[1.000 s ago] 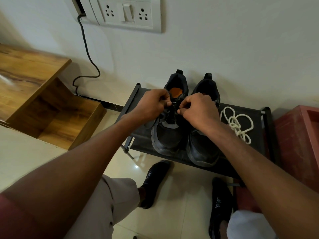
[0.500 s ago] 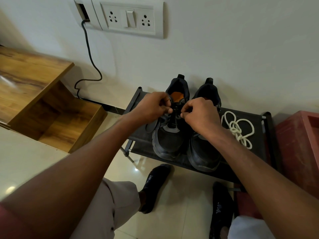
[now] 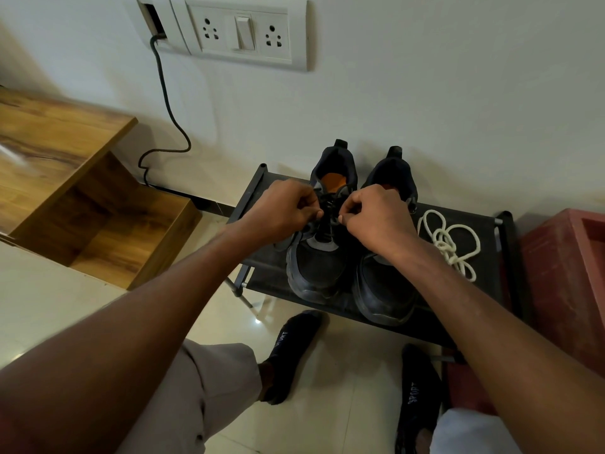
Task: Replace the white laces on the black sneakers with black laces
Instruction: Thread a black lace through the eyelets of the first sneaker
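A low black rack stands on a pale tiled floor against a white wall carrying a switch plate. Two black sneakers sit side by side on the rack, toes toward the person. The left hand and right hand meet over the tongue of the left sneaker, fingers curled, each pinching a strand of the black lace at the upper eyelets. The right sneaker lies partly under the right wrist. The removed white laces lie in a loose tangle on the rack, just beside the right sneaker. A wooden shelf unit stands left.
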A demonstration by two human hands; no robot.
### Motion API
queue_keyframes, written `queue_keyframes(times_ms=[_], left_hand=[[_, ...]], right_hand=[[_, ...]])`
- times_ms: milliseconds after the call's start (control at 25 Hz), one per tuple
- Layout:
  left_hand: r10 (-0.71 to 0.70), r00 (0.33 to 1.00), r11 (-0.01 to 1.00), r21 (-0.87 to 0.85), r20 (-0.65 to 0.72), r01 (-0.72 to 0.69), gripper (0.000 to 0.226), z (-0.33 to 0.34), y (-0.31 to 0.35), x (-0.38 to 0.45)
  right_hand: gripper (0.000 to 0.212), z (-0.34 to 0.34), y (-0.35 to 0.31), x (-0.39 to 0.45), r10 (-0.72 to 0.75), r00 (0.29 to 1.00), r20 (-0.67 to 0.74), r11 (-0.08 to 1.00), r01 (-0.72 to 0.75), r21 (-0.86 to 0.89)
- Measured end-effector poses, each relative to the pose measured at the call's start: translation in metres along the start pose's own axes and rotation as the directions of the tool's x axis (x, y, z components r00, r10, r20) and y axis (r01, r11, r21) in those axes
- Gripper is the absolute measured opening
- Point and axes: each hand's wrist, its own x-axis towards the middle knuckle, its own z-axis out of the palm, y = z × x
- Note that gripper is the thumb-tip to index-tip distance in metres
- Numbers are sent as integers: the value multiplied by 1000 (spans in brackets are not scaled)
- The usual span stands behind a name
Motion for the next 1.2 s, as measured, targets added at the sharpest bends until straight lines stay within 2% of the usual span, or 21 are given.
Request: queue_keyframes(times_ms=[280,360,480,1080,1200], left_hand=[[58,996,991,116,72,-66,18,-3,7,6],[45,997,996,79,65,-50,18,-6,5,7],[-32,998,996,-85,-46,28,6,-14,-2,8],[-33,997,997,-69,-65,28,8,-2,3,7],[-13,998,999,-36,-56,11,23,-1,6,10]], right_hand=[[7,3,3,1,-9,1000,10,1000,9,2],[7,2,3,1,-12,1000,8,1000,12,5],[10,2,2,2,-8,1000,0,1000,8,10],[7,2,2,2,-15,1000,10,1000,15,6],[7,3,2,2,-20,1000,8,1000,20,-9]])
